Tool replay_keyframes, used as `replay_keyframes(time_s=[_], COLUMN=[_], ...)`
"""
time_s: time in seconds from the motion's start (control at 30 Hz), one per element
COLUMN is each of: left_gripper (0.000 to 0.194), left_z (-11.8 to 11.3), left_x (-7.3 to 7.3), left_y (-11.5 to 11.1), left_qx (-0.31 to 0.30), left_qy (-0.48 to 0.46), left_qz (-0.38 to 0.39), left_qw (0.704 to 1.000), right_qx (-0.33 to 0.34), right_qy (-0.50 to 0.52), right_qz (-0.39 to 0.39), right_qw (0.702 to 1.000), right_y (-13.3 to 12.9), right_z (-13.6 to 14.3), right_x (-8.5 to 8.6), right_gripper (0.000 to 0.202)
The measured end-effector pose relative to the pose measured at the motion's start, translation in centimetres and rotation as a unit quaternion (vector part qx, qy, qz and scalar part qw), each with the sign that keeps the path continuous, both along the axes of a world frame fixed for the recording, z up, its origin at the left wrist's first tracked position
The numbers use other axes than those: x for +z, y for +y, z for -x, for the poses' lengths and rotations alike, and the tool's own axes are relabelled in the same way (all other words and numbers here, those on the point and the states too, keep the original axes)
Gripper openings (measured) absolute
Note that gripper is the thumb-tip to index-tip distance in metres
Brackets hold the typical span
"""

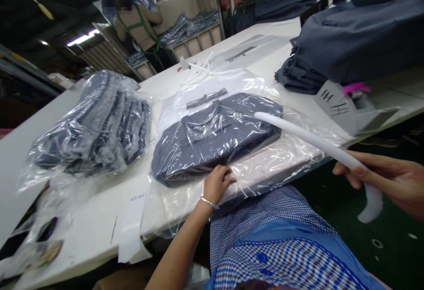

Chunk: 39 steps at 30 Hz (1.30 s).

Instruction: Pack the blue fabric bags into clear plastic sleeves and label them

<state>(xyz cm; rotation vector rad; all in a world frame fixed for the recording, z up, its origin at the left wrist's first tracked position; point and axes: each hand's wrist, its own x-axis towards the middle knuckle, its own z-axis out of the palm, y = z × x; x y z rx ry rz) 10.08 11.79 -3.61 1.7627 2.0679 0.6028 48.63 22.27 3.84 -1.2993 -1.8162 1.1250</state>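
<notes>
The fingers [359,171] of the bare right hand [395,181] are closed around a long, white, smooth, tube-like strip [311,139], pinching it close to its hooked lower end. The fingers of the bare left hand [215,186] are partly curled at the near edge of the landmark, a dark blue fabric bag in glossy clear plastic [215,148]; whether they grip any film cannot be told. The bag lies flat on the white counter [96,219], its long axis running side to side, with the right end angled farther from the person. The left hand is the nearer one, touching at the bag's near side, while the right hand is well apart, beyond its right end. From there the strip slants back towards the bag, its far tip over the bag's right part; contact is unclear. The bag looks plump and soft, its handles showing through the creased, shiny film. Just beyond the bag lies a narrow dark grey strip [207,98], with loose white strips [208,71] farther behind. Left of the bag sits a pile of blue goods in crinkled clear plastic [109,122]; to its right, a heap of unwrapped dark blue fabric [357,42].
</notes>
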Motion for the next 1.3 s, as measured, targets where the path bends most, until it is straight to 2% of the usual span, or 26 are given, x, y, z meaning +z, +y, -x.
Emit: replay_keyframes(time_s=[0.13,0.27,0.33,0.43,0.57,0.63,0.67,0.73,0.8,0.87,0.93,1.07,1.17,1.3], left_gripper=[0.010,0.015,0.020,0.028,0.029,0.037,0.050,0.079,0.090,0.083,0.073,0.064,0.061,0.058], left_z=[-0.2,-0.6,-0.8,-0.7,0.6,1.4,1.7,2.0,2.1,2.3,2.9,4.7,5.7,6.0], left_x=[0.3,1.5,2.6,4.9,8.3,9.4,9.7,9.7,9.3,9.1,9.5,12.0,13.9,14.8], left_y=[0.0,-0.1,-0.2,0.2,1.8,2.6,2.9,3.3,3.4,3.6,4.2,5.9,7.1,7.8], left_qx=[-0.004,-0.003,0.009,0.026,0.002,-0.040,-0.066,-0.107,-0.114,-0.100,-0.090,-0.095,-0.112,-0.128], left_qy=[0.028,0.056,0.070,0.098,0.136,0.166,0.186,0.233,0.285,0.324,0.341,0.354,0.360,0.369], left_qz=[0.000,-0.026,-0.049,-0.097,-0.131,-0.105,-0.089,-0.061,-0.020,0.026,0.053,0.071,0.088,0.107], left_qw=[1.000,0.998,0.996,0.990,0.982,0.980,0.976,0.965,0.952,0.940,0.934,0.928,0.922,0.914], right_qx=[0.018,0.068,0.112,0.220,0.343,0.352,0.353,0.366,0.391,0.408,0.408,0.391,0.380,0.386], right_qy=[-0.007,-0.004,-0.018,-0.063,-0.119,-0.126,-0.129,-0.131,-0.131,-0.129,-0.127,-0.138,-0.158,-0.176], right_qz=[0.019,0.053,0.083,0.123,0.117,0.090,0.074,0.036,-0.011,-0.066,-0.122,-0.218,-0.269,-0.322], right_qw=[1.000,0.996,0.990,0.966,0.924,0.923,0.924,0.921,0.911,0.901,0.896,0.883,0.871,0.846], right_y=[0.3,0.7,0.8,0.6,-0.1,-0.3,-0.4,-0.4,-0.6,-1.2,-2.2,-4.0,-4.3,-3.8], right_z=[0.2,0.2,0.0,0.2,2.0,3.5,4.4,6.3,8.4,10.6,12.8,17.0,20.0,24.1], right_x=[-1.1,-1.5,-1.5,-1.5,-1.0,-0.8,-0.7,-0.6,-0.4,-0.2,-0.1,-0.1,-0.7,-1.3], right_gripper=[0.033,0.030,0.030,0.029,0.030,0.031,0.032,0.035,0.036,0.036,0.035,0.033,0.032,0.030])
